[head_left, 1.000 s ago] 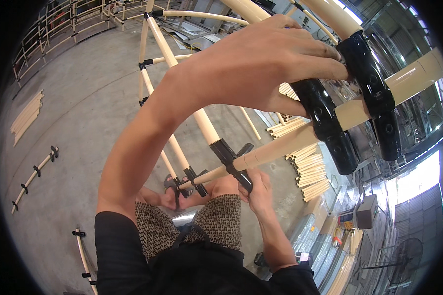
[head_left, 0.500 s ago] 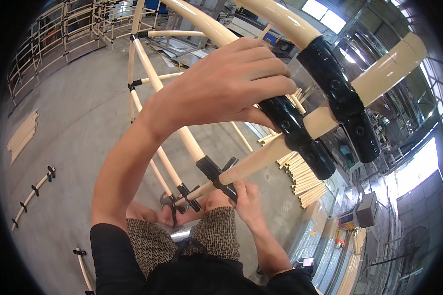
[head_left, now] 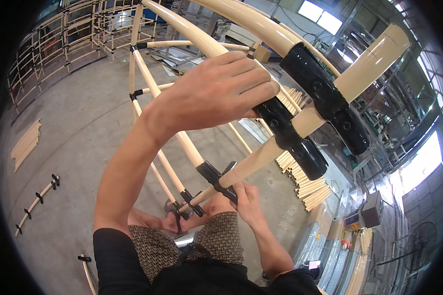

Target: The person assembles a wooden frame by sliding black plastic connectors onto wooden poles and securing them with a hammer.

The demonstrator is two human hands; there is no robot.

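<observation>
My left hand (head_left: 216,91) is wrapped over the end of a thick cream pipe, where it enters a black pipe joint (head_left: 286,132). This joint clasps a long cream pipe (head_left: 253,160) that slants from upper right down toward my legs. Beside it, another black joint (head_left: 325,98) links the same pipe to a second thick pipe (head_left: 251,22). Lower down, my right hand (head_left: 249,200) is closed on the lower end of a black joint (head_left: 215,178), its fingertips partly hidden. A smaller black joint (head_left: 192,201) sits further along the slanting pipe, near my feet.
Pipe frames (head_left: 69,39) stand at the far left. Loose cream pipes (head_left: 25,145) and a pipe with black joints (head_left: 37,201) lie on the floor at left. More pipes (head_left: 305,184) are stacked at right, near wrapped bundles (head_left: 325,255) and a standing fan (head_left: 421,246).
The view has shifted slightly, so the floor items sit lower in it. The upper joints appear a little further left. Both hands keep their places on the frame.
</observation>
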